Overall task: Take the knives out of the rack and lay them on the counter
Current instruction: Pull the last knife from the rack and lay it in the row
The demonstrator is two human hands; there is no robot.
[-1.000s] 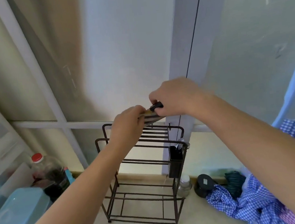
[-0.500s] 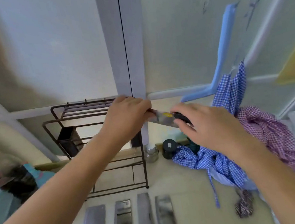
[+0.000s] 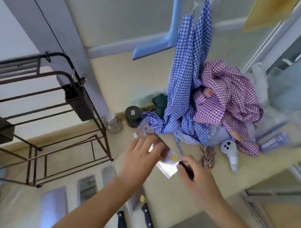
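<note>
The rack (image 3: 44, 126) stands at nine o'clock on the surface (image 3: 167, 205). At seven o'clock four knives (image 3: 51, 209) lie side by side, blades toward the rack. At six o'clock, just below centre, the left hand (image 3: 141, 156) lays released, straight fingers on the flat blade of a cleaver (image 3: 167, 165), out of the rack and low over the surface. At five o'clock the right hand (image 3: 196, 176) grasps its black handle. Checked cloths (image 3: 209, 92) pile up at three o'clock.

Bright, diffuse daylight; motion blur throughout.
Light comes through frosted glass window panes (image 3: 125, 13); shadows faint. Glare on the blade of the broad steel knife (image 3: 167, 165). Blur smears the left hand (image 3: 141, 156) and right hand (image 3: 196, 176); dark metal wire rack (image 3: 9, 69) bows toward the left edge.
</note>
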